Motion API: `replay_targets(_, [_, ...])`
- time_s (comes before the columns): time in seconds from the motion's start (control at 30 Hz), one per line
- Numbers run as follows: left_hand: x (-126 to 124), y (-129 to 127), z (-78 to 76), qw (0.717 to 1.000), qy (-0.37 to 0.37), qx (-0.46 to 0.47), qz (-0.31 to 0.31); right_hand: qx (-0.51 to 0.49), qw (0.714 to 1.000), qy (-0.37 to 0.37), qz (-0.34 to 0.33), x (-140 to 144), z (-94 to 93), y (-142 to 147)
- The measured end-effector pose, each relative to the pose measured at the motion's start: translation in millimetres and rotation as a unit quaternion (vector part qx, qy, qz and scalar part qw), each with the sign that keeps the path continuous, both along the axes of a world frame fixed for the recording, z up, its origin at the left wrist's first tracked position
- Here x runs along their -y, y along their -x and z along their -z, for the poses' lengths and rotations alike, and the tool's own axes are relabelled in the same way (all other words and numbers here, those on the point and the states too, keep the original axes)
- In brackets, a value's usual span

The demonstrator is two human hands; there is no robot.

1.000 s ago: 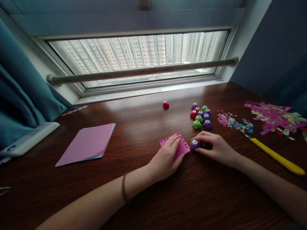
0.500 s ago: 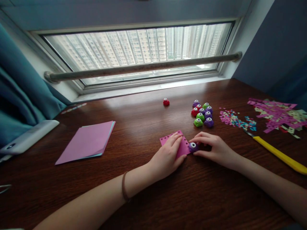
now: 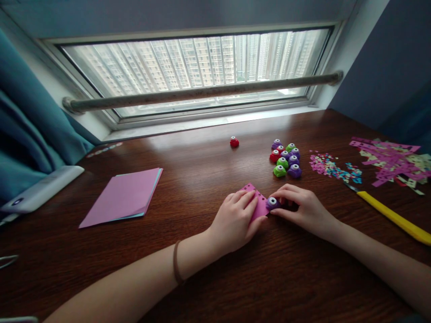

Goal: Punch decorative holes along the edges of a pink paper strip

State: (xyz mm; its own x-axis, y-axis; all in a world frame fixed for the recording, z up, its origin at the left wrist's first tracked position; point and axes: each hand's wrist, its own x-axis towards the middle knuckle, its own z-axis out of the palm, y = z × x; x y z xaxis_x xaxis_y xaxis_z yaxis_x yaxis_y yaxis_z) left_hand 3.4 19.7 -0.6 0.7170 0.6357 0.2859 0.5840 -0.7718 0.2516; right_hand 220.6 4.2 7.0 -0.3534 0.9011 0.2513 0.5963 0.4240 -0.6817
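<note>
Compared with a moment ago, the left hand (image 3: 235, 220) has slid forward and now covers more of the pink paper (image 3: 258, 204), pressing it flat with open fingers on the glossy wooden table (image 3: 202, 179). Just right of the paper, the right hand (image 3: 303, 208) pinches a small round purple punch (image 3: 272, 202) at the paper's perforated edge, so the punching seems to move along that edge.

Dim daylight from the window (image 3: 198, 67) glares on the table (image 3: 208, 148); edges bend, corners darken.

Dark wooden table (image 3: 202, 179) — paper stack (image 3: 123, 197), punches (image 3: 285, 159), confetti (image 3: 332, 168).
</note>
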Motion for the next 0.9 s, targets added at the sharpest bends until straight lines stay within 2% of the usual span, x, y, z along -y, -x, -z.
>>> replay_targets(0.23, [4.1,-0.8,-8.2,0.999,-0.016,-0.044,-0.006,0.020,0.998,-0.016,0.062,-1.2,-2.3,-0.5])
replay_targets(0.43, [4.7,-1.2,-7.3,0.999,0.012,-0.042,0.008,0.015,0.998,-0.020,0.056,-1.9,-2.6,-1.3])
replay_targets(0.9, [5.3,-1.2,-4.7,0.999,0.018,-0.027,0.010,0.002,0.999,-0.019,0.030,-3.1,-0.5,-0.4])
